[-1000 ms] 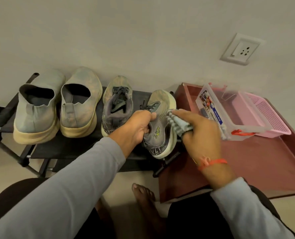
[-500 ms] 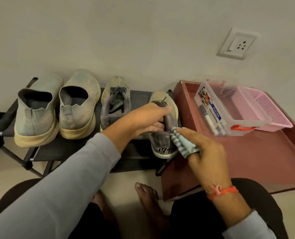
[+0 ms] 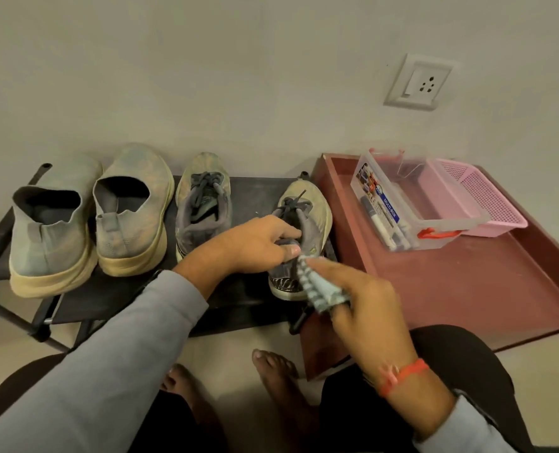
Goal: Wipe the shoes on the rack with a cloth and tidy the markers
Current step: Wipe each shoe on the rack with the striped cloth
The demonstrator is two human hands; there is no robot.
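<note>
Several shoes stand on a black rack (image 3: 252, 197). My left hand (image 3: 255, 245) grips the collar of the rightmost laced sneaker (image 3: 314, 210), which stands upright on the rack. My right hand (image 3: 359, 299) holds a striped grey cloth (image 3: 319, 291) against that sneaker's heel. The other laced sneaker (image 3: 203, 204) stands to its left. Two grey slip-on shoes (image 3: 52, 230) (image 3: 131, 207) fill the rack's left part. Markers (image 3: 384, 228) lie inside a clear plastic box (image 3: 412, 204) on a reddish-brown table (image 3: 467, 282).
A pink mesh basket (image 3: 487, 197) sits behind the clear box on the table. A wall socket (image 3: 418, 81) is above it. My bare feet (image 3: 271, 367) rest on the floor below the rack's front edge.
The sneaker went from tilted on its side to upright on the rack. My right hand drew the cloth from the shoe's side back to its heel. My left hand shifted its grip to the collar.
</note>
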